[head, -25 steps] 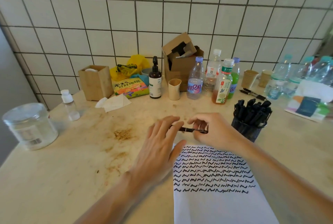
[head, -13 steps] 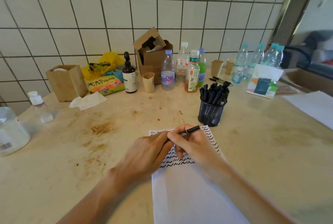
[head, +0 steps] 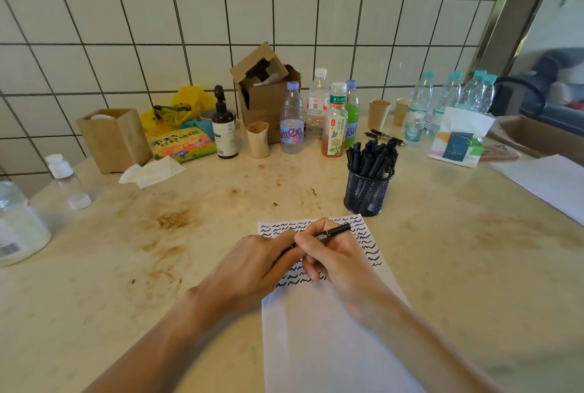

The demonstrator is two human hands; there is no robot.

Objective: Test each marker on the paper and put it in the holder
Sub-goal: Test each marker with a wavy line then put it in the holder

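A white sheet of paper (head: pixel 328 339) lies in front of me, its upper part covered with rows of black squiggles. Over it my right hand (head: pixel 335 258) grips a black marker (head: pixel 335 230) whose far end points up and right. My left hand (head: pixel 252 266) meets the marker's near end, fingers curled round it; that end is hidden between the hands. A black mesh holder (head: pixel 366 193) stuffed with several black markers stands just beyond the paper's top right corner. Two more markers (head: pixel 384 136) lie on the table behind the holder.
Bottles (head: pixel 292 120), paper cups (head: pixel 258 139), a cardboard box (head: pixel 265 98), a wooden box (head: pixel 112 139) and a crumpled tissue (head: pixel 151 171) line the tiled wall. A plastic jar (head: pixel 19 228) sits far left. A tissue pack (head: pixel 458 142) and another white sheet (head: pixel 546 184) lie right.
Both hands drew back toward me over the squiggles with the marker. My left hand went from spread fingers to curled round the marker's near end. The view shifted right.
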